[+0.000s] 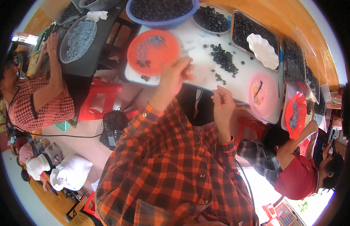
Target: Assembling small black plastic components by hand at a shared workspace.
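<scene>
My left hand is raised by the right rim of an orange-red plate, its fingers curled in. Over the table's front edge my right hand has thumb and fingertips drawn together. Whatever either hand holds is too small or hidden to make out. On the plate lie small greyish bits and a few dark round pieces. Beyond my right hand, a loose pile of small black round pieces spreads over the white tabletop.
Along the far side stand a blue basin, a clear bowl and a metal tray, all holding black pieces. A white scalloped dish overlaps the tray. Right lies a pink plate. Co-workers sit left and right.
</scene>
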Action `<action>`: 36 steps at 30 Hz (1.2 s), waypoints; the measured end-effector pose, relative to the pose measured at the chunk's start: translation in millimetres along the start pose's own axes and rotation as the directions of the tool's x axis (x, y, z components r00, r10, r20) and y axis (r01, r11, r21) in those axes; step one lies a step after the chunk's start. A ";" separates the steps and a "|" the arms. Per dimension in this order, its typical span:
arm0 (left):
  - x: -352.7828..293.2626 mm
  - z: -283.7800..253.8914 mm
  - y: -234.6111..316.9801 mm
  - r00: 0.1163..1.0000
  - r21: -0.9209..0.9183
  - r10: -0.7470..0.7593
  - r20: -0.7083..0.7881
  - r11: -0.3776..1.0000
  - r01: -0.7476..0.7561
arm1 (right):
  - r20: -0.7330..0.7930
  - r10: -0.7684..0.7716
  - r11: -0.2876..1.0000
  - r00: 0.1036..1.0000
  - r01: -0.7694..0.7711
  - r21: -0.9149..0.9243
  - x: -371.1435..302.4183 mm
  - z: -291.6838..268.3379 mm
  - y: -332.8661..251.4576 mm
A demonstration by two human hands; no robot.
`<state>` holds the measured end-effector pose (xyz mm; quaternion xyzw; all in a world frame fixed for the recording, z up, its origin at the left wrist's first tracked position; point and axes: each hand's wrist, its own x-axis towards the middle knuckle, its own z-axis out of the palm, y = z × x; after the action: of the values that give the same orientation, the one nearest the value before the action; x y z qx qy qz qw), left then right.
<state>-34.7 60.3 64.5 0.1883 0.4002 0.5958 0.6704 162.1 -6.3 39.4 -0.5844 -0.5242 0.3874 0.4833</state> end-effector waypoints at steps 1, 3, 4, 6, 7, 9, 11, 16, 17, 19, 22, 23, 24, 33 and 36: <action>13.1 -0.8 9.0 1.000 0.001 0.008 0.002 1.000 -0.008 | 0.020 0.002 1.000 1.000 -0.002 0.002 -0.1 0.2 2.3; 41.7 -7.9 31.9 0.999 -0.156 0.044 0.007 0.987 -0.042 | 0.042 -0.001 1.000 0.999 0.001 0.007 -0.6 1.5 1.2; 54.6 -9.6 46.6 0.994 -0.089 0.112 0.006 0.990 -0.111 | 0.049 -0.019 1.000 0.999 0.019 -0.014 -1.6 2.4 -0.5; 80.7 -6.2 75.5 0.984 -0.021 0.178 0.014 0.984 -0.178 | 0.050 -0.035 0.999 0.998 0.037 -0.034 -1.9 2.3 -0.6; 92.5 -2.5 90.7 0.966 0.002 0.258 -0.012 0.966 -0.258 | 0.047 -0.044 0.998 0.998 0.046 -0.038 -2.1 2.4 -1.2; 108.8 -0.2 101.8 0.942 0.026 0.334 -0.032 0.942 -0.334 | 0.041 -0.052 0.998 0.998 0.054 -0.043 -2.0 1.9 -0.8; 115.5 -3.2 105.8 0.893 0.019 0.437 -0.106 0.899 -0.438 | 0.031 -0.062 0.995 0.998 0.064 -0.071 -2.3 1.7 -0.5; 81.0 -10.4 66.1 0.919 0.107 0.368 -0.139 0.928 -0.356 | 0.013 -0.045 0.996 0.999 0.046 -0.080 -3.0 -0.2 4.8; 72.6 -11.2 55.1 0.921 0.107 0.364 -0.139 0.930 -0.351 | 0.009 -0.043 0.997 0.999 0.044 -0.068 -3.3 -0.2 6.0; 55.8 -17.1 32.7 0.942 0.031 0.336 -0.021 0.942 -0.336 | 0.024 -0.026 0.997 0.999 0.028 -0.067 -3.9 0.2 4.3; 29.8 -16.2 3.5 0.945 0.317 0.320 -0.059 0.904 -0.287 | 0.027 0.005 0.999 1.000 -0.004 -0.052 -3.1 1.4 3.2; 21.7 -16.6 -7.2 0.950 0.317 0.306 -0.059 0.909 -0.273 | 0.024 0.009 0.999 1.000 -0.009 -0.032 -3.1 1.8 3.6; 15.2 -17.5 -16.2 0.952 0.392 0.305 -0.040 0.881 -0.266 | 0.026 0.036 0.997 0.999 -0.035 -0.065 -2.3 2.0 3.4; -3.9 -8.1 -72.5 0.765 0.828 0.522 0.377 0.179 -0.530 | 0.000 -0.055 0.992 0.999 0.054 -0.110 -4.2 3.8 25.5; 1.6 1.9 -79.4 0.719 0.846 0.521 0.459 -0.009 -0.533 | 0.005 -0.083 0.990 0.997 0.083 -0.113 -6.0 4.2 24.4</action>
<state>18.1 44.8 7.3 0.6899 0.5677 0.4278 0.1369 163.0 -11.2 14.4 -0.5887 -0.5691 0.3367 0.4650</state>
